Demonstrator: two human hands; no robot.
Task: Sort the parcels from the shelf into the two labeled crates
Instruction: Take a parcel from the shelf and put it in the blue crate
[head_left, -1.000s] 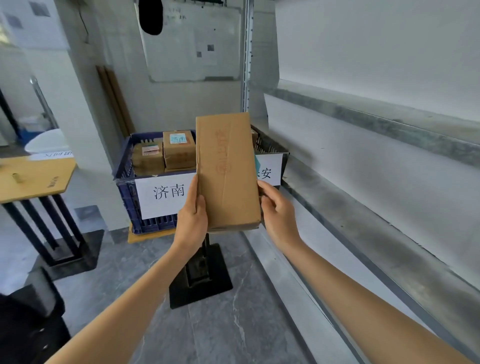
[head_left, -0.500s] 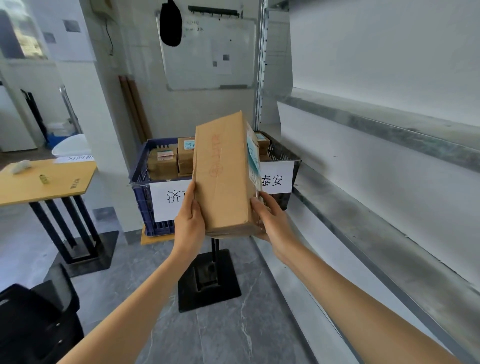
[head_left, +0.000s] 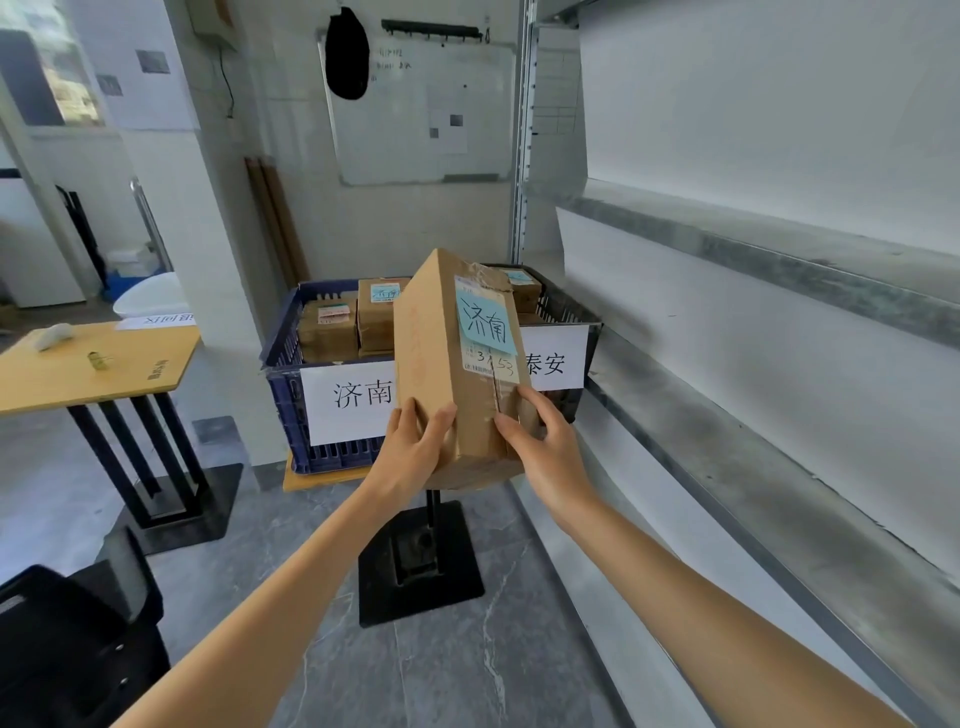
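Note:
A long brown cardboard parcel (head_left: 441, 358) is held upright in front of me, a blue note reading 济南 stuck on its right face. My left hand (head_left: 413, 452) grips its lower left side and my right hand (head_left: 540, 447) its lower right side. Behind it stand two crates side by side: a blue crate (head_left: 291, 410) with a white 济南 label holding several brown parcels (head_left: 327, 327), and a dark crate (head_left: 584, 332) labelled 泰安, partly hidden by the held parcel.
Grey metal shelves (head_left: 753, 415) run along the right. The crates rest on a stand with a black base (head_left: 421, 566). A wooden table (head_left: 88, 364) stands at left, a black chair (head_left: 67, 639) at lower left, a whiteboard (head_left: 421, 109) on the back wall.
The parcel has been turned so that its blue-labelled face now shows toward me. My view has moved back and up, and the crates look farther below.

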